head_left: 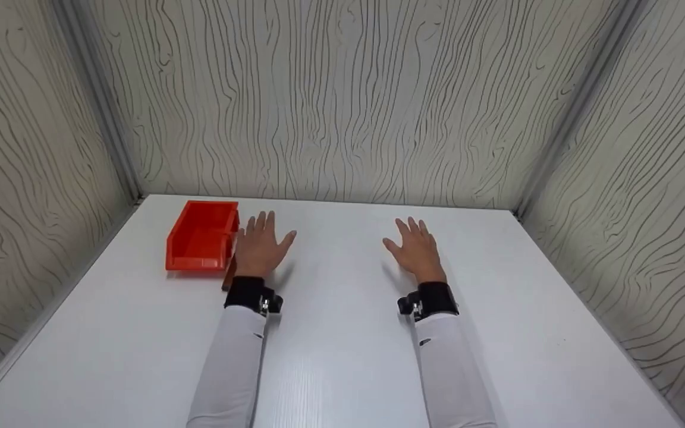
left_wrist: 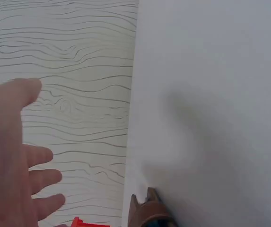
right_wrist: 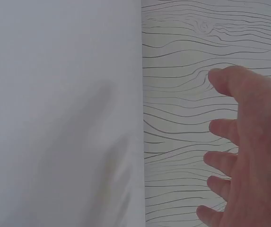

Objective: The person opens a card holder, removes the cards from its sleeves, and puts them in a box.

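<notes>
My left hand (head_left: 257,249) is held over the white table with its fingers straight and spread, holding nothing. Just left of it stands a red-orange open-front plastic bin (head_left: 195,263), whose right side lies close to the little finger. A brown object (head_left: 229,276) is mostly hidden under that hand. In the left wrist view, the brown object (left_wrist: 150,212) shows two short pointed tips and a rounded body, cut off by the frame's lower edge. Farther right, my right hand (head_left: 417,254) hovers above the table, fingers extended and thumb apart, with nothing in it.
The white tabletop (head_left: 342,333) spreads under both arms. Wood-grain patterned panels (head_left: 330,101) rise behind it and on both sides, joined by grey corner strips. Each wrist wears a black strap with a small camera, such as the right strap (head_left: 436,298).
</notes>
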Available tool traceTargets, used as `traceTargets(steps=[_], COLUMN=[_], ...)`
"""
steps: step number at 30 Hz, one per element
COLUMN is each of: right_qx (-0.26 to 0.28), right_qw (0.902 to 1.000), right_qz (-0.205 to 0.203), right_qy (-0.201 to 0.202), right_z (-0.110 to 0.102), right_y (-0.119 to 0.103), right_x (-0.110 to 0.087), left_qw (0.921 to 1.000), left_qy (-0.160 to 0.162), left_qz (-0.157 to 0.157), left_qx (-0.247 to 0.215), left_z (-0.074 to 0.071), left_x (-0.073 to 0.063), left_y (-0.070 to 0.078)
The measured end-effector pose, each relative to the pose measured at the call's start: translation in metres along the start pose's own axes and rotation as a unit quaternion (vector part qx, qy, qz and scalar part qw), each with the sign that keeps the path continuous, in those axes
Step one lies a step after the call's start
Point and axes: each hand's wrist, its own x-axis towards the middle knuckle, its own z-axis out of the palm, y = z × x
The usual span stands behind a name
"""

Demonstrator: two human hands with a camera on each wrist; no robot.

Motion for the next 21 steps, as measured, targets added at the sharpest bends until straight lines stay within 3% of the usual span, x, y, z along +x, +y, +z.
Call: traceTargets(steps=[6,9,12,16,21], right_qx=[-0.003,-0.004,-0.003,0.001,-0.013], right_qw=[0.9996,0.999,0.9982,0.997,0.9934], right_qz=[-0.027,-0.043,-0.058,-0.072,-0.105], right_qy=[0.0,-0.009,-0.016,-0.029,-0.044], right_z=[0.001,0.004,0.009,0.018,0.029], right_y=[-0.011,-0.02,-0.031,-0.048,-0.074], right_x=[0.002,0.003,0.003,0.002,0.004], left_qw=[0.9993,0.9979,0.9955,0.991,0.9892], left_qy=[0.019,0.018,-0.002,-0.027,-0.027], left_qz=[-0.033,-0.059,-0.09,-0.131,-0.143], left_qx=[0.005,0.02,0.027,0.005,0.016], left_z=[-0.014,-0.013,-0.014,-0.019,-0.021], left_x=[-0.003,0.0,-0.002,-0.01,-0.015], left_y=[-0.008,-0.011,-0.009,-0.004,-0.003])
